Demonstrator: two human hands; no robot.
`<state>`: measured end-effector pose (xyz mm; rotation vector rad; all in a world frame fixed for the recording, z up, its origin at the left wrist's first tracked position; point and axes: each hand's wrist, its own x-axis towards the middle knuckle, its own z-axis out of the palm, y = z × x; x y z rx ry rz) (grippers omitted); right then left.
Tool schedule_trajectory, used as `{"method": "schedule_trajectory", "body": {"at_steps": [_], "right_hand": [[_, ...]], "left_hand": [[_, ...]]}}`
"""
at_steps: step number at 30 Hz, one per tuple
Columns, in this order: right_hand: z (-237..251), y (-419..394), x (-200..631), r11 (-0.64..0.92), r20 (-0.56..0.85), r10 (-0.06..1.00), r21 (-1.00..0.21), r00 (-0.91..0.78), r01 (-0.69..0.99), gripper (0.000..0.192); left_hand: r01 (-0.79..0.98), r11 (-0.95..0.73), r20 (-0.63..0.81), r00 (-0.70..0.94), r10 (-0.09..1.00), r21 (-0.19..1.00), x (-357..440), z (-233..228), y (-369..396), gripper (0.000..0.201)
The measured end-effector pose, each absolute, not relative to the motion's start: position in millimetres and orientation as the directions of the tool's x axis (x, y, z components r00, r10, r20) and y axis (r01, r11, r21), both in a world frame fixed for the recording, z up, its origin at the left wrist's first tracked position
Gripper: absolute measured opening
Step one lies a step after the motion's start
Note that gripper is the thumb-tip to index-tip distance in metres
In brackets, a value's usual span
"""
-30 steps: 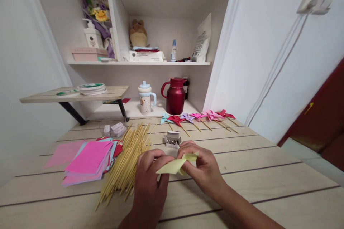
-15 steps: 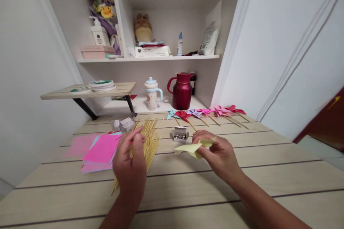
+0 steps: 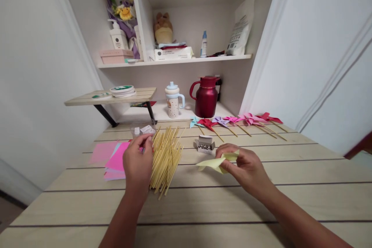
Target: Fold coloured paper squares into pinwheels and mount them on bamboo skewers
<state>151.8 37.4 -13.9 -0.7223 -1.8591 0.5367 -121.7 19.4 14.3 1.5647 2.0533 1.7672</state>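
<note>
My right hand [image 3: 246,166] pinches a folded pale yellow paper [image 3: 213,162] just above the wooden table [image 3: 221,205]. My left hand [image 3: 137,160] rests at the left edge of a pile of thin wooden sticks [image 3: 167,156], fingertips touching the upper sticks; I cannot tell whether it grips one. A stack of pink and coloured paper squares [image 3: 115,157] lies left of that hand. A small open box of metal pins [image 3: 205,144] sits between the sticks and the yellow paper.
A row of finished paper pinwheels on sticks [image 3: 236,121] lies at the table's back right. A clear plastic box [image 3: 142,129] stands behind the sticks. A dark red jug [image 3: 206,97] and a cup [image 3: 173,100] stand on the low shelf; a small side shelf [image 3: 114,97] juts out at left.
My left hand let go of the yellow paper and moved left to the stick pile. The right hand keeps the paper. The view has shifted left.
</note>
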Motion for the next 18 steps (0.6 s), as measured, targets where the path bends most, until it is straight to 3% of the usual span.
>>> {"method": "schedule_trajectory", "body": {"at_steps": [6,18], "right_hand": [[-17,39,151,0.731,0.66,0.68,-0.642,-0.32,0.229,0.007],[-13,37,150,0.751,0.674,0.659,-0.614,-0.335,0.243,0.008]], "left_hand": [[0.946,0.076,0.489,-0.231,0.841,0.316,-119,12,18,0.022],[0.987,0.162,0.485,-0.138,0.864,-0.008,-110,-12,23,0.022]]}}
